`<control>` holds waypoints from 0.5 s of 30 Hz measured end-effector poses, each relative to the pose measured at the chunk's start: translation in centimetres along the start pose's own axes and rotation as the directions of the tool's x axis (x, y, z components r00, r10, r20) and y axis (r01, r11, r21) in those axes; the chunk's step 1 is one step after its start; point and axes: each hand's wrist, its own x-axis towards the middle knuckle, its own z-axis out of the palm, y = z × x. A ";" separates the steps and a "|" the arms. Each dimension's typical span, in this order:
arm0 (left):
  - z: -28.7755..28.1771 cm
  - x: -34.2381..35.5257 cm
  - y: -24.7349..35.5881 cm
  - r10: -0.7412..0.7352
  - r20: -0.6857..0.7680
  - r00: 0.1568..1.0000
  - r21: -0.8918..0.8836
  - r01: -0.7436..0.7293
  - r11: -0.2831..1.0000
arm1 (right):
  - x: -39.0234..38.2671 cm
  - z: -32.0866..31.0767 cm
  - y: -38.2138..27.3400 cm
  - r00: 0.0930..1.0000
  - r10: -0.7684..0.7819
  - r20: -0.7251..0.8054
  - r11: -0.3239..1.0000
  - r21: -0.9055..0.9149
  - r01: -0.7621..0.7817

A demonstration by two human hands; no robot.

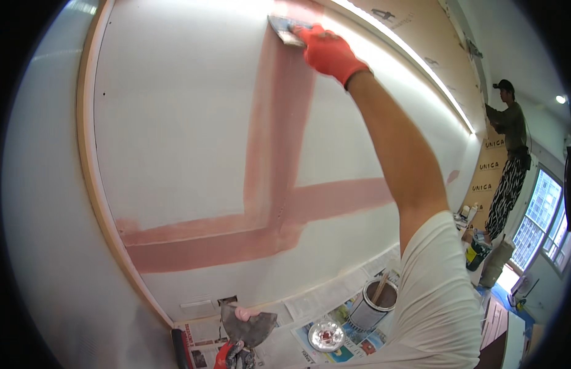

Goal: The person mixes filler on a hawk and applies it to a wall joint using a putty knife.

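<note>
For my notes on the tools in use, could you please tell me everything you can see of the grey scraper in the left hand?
The grey scraper has a broad, flat blade, apparently metal, dull and blotchy, narrowing toward the gloved left hand that grips it; the handle is mostly hidden. A lump of pink paste sits on the blade near its wide far edge. It appears low in the view, in front of printed sheets.

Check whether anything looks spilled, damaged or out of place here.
A dark gap low in the white wall, behind the scraper in the left hand, looks odd: it interrupts the pale surface. No spill stands out.
</note>
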 end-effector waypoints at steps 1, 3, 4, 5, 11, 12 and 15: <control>0.0 0.0 0.3 -0.067 0.080 0.995 0.009 0.066 0.998 | -1.7 0.2 0.0 1.000 -0.021 -0.023 1.000 0.021 0.022; -1.2 0.8 0.6 -0.212 0.231 0.950 0.051 0.206 0.977 | -4.9 1.8 0.0 0.992 -0.085 -0.088 0.996 0.023 0.088; -1.5 1.2 0.7 -0.227 0.257 0.939 0.070 0.217 0.974 | -6.2 1.6 -1.0 0.997 -0.065 -0.049 0.995 0.067 0.068; -1.8 1.6 0.8 -0.237 0.282 0.930 0.087 0.221 0.971 | -7.5 1.4 -2.2 0.999 -0.033 -0.006 0.997 0.074 0.033; -5.5 4.5 -1.7 -0.111 0.458 0.882 0.033 0.108 0.994 | -14.9 2.8 -6.2 0.990 -0.035 0.137 0.999 0.015 0.033; -6.0 4.1 -1.9 0.004 0.523 0.852 0.008 -0.009 1.000 | -15.9 3.3 -6.7 0.989 -0.040 0.139 0.999 -0.024 0.043; -6.9 4.3 -1.1 -0.182 0.429 0.884 0.084 0.162 0.983 | -18.7 4.1 -8.9 0.961 -0.016 0.275 0.996 0.084 -0.007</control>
